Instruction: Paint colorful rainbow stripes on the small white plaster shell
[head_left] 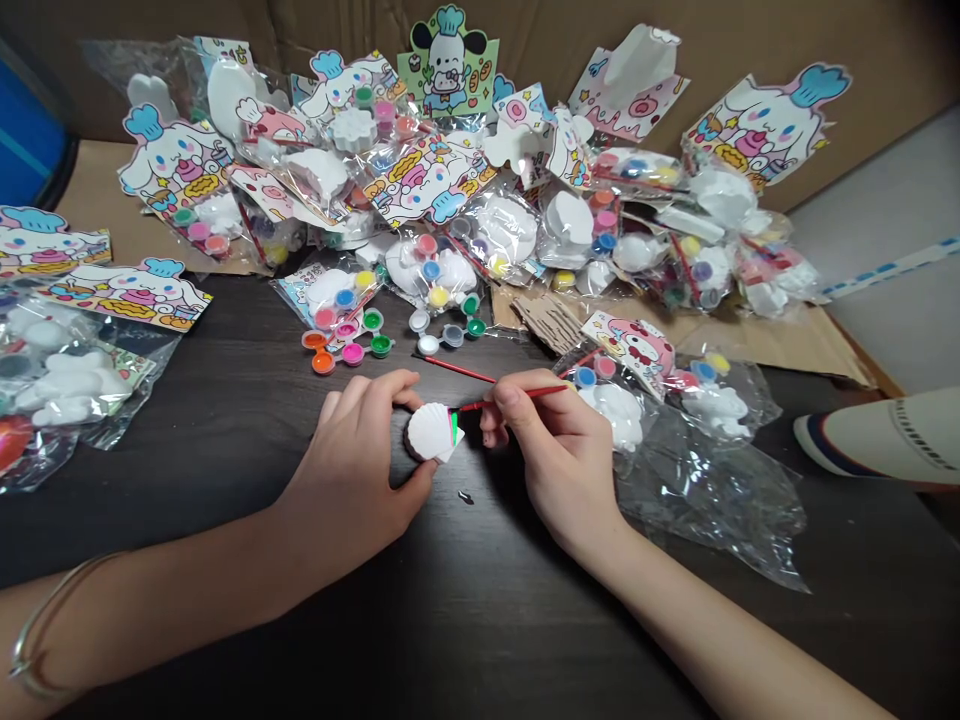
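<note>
A white plaster seashell (430, 430) is gripped between the thumb and fingers of my left hand (367, 450), low over the dark table. Green paint and a thin pink line mark its right side. My right hand (559, 450) pinches a red paintbrush (517, 397), and its bristles touch the green strip. A second red brush (457, 368) lies on the table behind, its far end hidden by my right fingers. Beyond the shell sit open paint pots in orange, pink and green (349, 340), and another strip with white, grey and green pots (448, 331).
Bagged plaster figures with paints and cartoon cards (431, 185) are heaped along the back on cardboard (750, 345). More bags (75, 370) lie at the left. A clear empty bag (720, 500) and a white cup (877, 438) are at the right. A small wet spot (466, 497) marks the table.
</note>
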